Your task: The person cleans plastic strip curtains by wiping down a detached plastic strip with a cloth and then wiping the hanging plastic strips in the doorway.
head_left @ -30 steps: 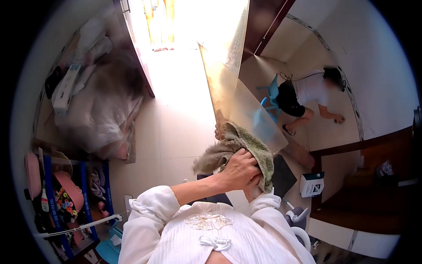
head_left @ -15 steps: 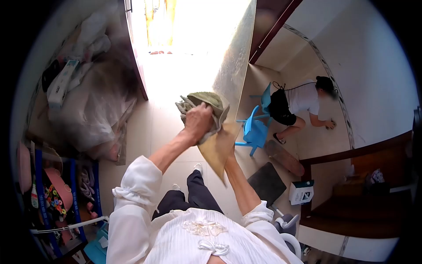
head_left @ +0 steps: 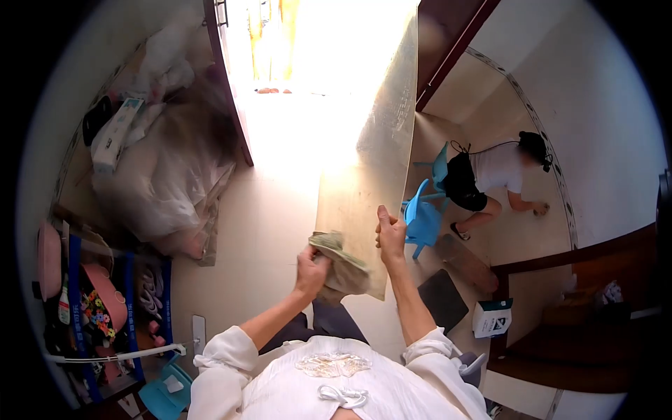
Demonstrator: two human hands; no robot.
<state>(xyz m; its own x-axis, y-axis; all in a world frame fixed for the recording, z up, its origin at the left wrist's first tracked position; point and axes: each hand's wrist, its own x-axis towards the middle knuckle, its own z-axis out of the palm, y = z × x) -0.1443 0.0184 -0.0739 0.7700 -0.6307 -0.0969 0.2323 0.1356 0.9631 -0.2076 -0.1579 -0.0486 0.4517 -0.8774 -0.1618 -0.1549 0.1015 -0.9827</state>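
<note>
My right hand (head_left: 390, 233) grips the right edge of a long clear sheet (head_left: 378, 147) that I hold upright in front of me, its top end reaching into the bright doorway. My left hand (head_left: 311, 269) is closed on a greenish cloth (head_left: 339, 257) and presses it against the sheet's lower left part. The cloth shows partly through the sheet. My white sleeves and dark trousers fill the bottom of the view.
Another person in a white top (head_left: 497, 171) crouches on the floor at the right beside a blue plastic chair (head_left: 425, 210). A dark mat (head_left: 442, 299) and a small box (head_left: 494, 316) lie near wooden stairs (head_left: 588, 329). Plastic-covered clutter (head_left: 161, 175) and a shelf rack (head_left: 98, 308) stand at the left.
My left hand has brought the cloth down from the sheet's upper middle to its lower left edge. The sheet now faces me more squarely, and my right hand shows on its right edge.
</note>
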